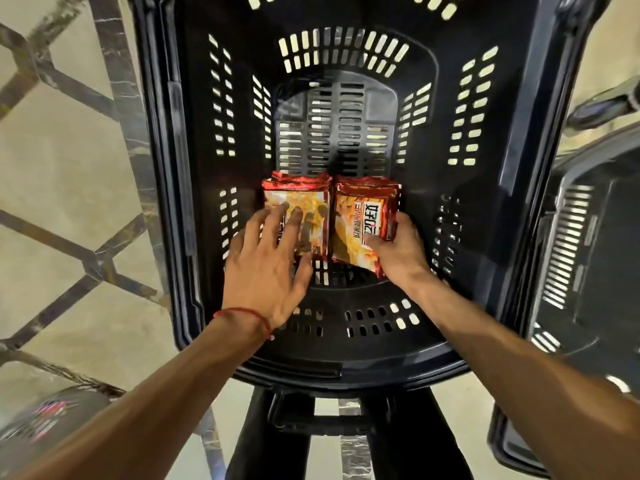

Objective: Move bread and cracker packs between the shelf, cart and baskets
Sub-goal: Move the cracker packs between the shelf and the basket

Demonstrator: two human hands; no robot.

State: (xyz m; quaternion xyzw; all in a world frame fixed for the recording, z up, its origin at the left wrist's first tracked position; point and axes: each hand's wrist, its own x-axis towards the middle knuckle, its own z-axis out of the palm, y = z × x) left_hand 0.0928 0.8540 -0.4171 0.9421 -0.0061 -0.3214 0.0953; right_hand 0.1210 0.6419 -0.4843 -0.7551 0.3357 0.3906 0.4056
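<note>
SIDE BY SIDE: Two hands reach down into a black slotted basket (166, 168), where two stacks of red-and-orange cracker packs lie next to each other on the basket's floor, toward its near end. The left stack (298, 192) and the right stack (360, 202) touch along their inner edges. Layered foil edges show at the far end of each, but the number of packs in either stack cannot be told.

The left hand (266, 268), fingers straight and spread wide, lies flat on top of the left stack with its fingertips on the printed face. The right hand (401, 251) grips the right stack from the side nearest the basket's right wall. Its thumb (372, 242) lies across the top, and the other fingers curl round the outer edge, out of sight. The right stack sits slightly askew, its near corner turned toward the basket's near wall.

One red thread (242, 313) circles the left wrist, above the basket's near-left corner. The basket rests on a black frame (277, 445), seen below its near rim. A second dark basket (571, 237), only partly in view, stands just beside the first basket's right wall. To the left of the basket, a pale tiled floor (62, 161) carries dark hexagonal lines.
</note>
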